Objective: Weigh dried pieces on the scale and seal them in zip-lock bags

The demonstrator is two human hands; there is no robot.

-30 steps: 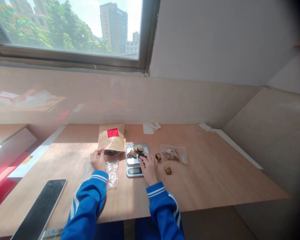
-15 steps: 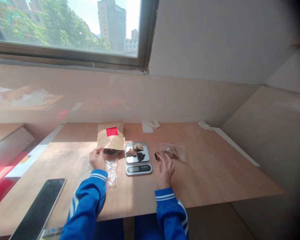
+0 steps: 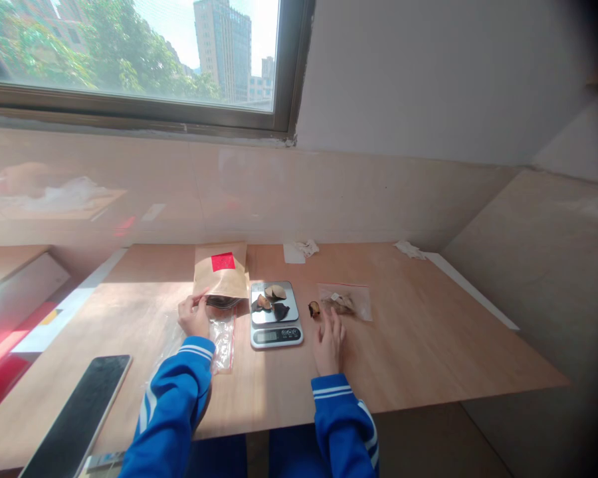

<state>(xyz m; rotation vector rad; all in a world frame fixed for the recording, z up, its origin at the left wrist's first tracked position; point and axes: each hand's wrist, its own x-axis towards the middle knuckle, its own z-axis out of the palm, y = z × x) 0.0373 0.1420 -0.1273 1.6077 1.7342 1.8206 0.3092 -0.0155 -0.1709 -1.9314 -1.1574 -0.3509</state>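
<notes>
My left hand [image 3: 194, 317] is shut on the lower edge of a kraft paper envelope [image 3: 221, 279] with a red label, and a dark piece shows at its mouth. A clear plastic bag [image 3: 222, 345] lies beneath that hand. Several brown and dark chunks rest on a digital kitchen scale [image 3: 276, 337], between my hands. My right hand [image 3: 329, 344] lies open and empty on the wooden table [image 3: 408, 332], just below a loose brown chunk [image 3: 313, 309] and a clear bag of pale pieces [image 3: 345, 303].
A black smartphone [image 3: 74, 415] lies at the near left corner of the table. Crumpled white tissues [image 3: 305, 249] and another tissue [image 3: 408, 249] sit along the back wall. Beyond the table's right side stands a beige wall.
My right hand has moved off the scale, to the right and nearer me, and a dark chunk now shows on the scale. A small brown block near the right hand no longer shows. My left hand stays.
</notes>
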